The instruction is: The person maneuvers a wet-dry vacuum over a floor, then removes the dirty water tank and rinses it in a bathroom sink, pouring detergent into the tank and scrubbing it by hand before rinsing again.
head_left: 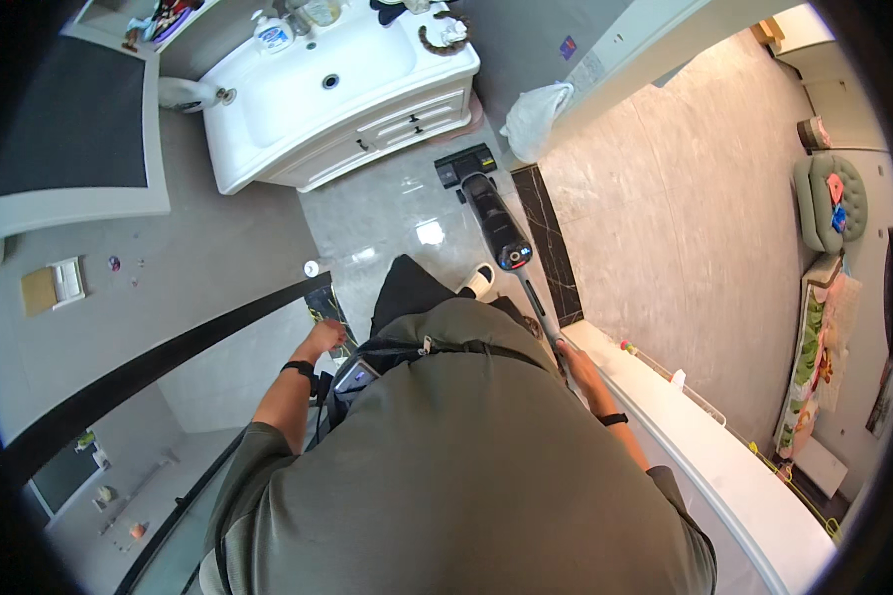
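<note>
My right hand [583, 369] is wrapped round the grey handle of an upright floor cleaner [496, 223], a dark stick machine with a lit round display on its body. Its wide floor head [465, 163] rests on the grey tiles in front of the vanity cabinet, near the dark door sill [548, 243]. At my left side, my left hand [325, 338] is held with curled fingers, and nothing shows in it. A white slipper [481, 280] on one foot points toward the machine.
Ahead stands a white washbasin cabinet [387, 127] with a soap bottle [272, 34] on it. A white plastic bag [537, 121] hangs by the doorway. A black-framed glass partition [159, 362] is left; right, beyond the sill, are a green chair [829, 203] and a white ledge [704, 456].
</note>
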A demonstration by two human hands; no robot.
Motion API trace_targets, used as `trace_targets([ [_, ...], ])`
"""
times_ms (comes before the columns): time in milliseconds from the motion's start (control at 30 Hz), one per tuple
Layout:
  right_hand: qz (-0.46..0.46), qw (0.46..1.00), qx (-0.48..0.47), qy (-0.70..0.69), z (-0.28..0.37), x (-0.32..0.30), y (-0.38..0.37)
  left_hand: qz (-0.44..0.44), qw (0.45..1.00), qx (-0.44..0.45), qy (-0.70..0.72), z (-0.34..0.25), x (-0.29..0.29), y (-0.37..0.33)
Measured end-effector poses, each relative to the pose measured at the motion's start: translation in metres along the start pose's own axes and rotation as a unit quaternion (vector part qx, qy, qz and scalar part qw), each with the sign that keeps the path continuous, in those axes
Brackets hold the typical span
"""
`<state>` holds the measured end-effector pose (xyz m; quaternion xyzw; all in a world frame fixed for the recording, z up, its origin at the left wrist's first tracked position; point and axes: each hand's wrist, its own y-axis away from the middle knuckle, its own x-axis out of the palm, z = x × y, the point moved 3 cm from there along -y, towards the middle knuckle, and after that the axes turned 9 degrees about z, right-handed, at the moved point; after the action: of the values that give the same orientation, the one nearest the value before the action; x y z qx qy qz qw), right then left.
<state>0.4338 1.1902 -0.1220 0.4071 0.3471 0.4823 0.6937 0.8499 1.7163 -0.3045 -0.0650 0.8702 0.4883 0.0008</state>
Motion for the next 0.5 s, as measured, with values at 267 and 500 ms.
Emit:
trace_targets([
  [267,-0.042,0.996,0.073,-0.028,0.035,0.003,0.009,0.013,0.843,0.258,-0.472,-0.049,-0.059,-0.071],
  [500,0.01,0.999,0.003,0.047,0.151,0.02,0.027,0.018,0.975,0.129,-0.18,-0.117,-0.184,-0.132],
])
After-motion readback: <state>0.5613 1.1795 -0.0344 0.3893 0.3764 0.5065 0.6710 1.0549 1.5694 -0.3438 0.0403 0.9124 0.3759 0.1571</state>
